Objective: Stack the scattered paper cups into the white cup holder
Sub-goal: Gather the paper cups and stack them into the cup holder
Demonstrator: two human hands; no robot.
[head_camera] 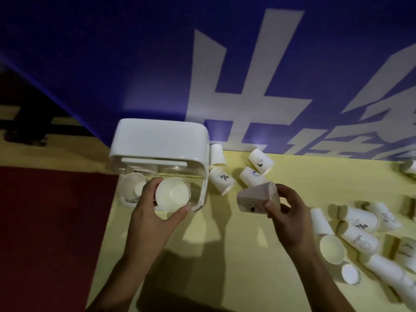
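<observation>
The white cup holder (161, 140) stands at the table's far left, with a white top and clear front. My left hand (150, 212) grips a paper cup (172, 194), mouth towards me, right at the holder's front opening. Beside it, another cup (131, 188) sits in the holder's left slot. My right hand (286, 212) holds a second paper cup (256, 197) on its side, in shadow, to the right of the holder. Loose cups lie scattered: a few behind my right hand (222, 180) and several at the right (360, 224).
The yellow table (225, 244) ends at its left edge near the holder, with a dark red floor (51, 221) beyond. A blue banner (135, 64) with large white characters rises behind the table. One cup (332, 248) lies with its mouth towards me near my right wrist.
</observation>
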